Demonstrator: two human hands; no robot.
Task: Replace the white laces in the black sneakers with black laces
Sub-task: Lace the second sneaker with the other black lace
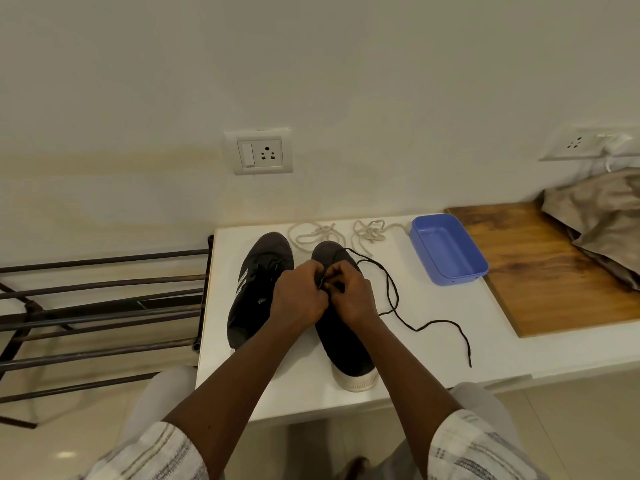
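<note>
White table (433, 348), two black sneakers (256, 289), white laces (313, 233), black lace (429, 322), blue tray (446, 249), wooden board (550, 268)

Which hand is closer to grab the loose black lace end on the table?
Probably the right hand: the black lace trails off to that side of the sneaker, while the left hand would have to cross over.

Your sneakers: black cloth sneakers (254, 299), matt; white sole (356, 381) looks like rubber.
Your lace: thin black woven lace (397, 299), matt.
Old laces: white cloth laces (323, 232), matt.
Tray: blue rectangular plastic tray (448, 252), smooth, faint sheen.
Table: white table (277, 393), smooth, glossy.
Board: brown wooden board (554, 271), grained.
Rack: dark metal bar rack (104, 282), dull.
</note>
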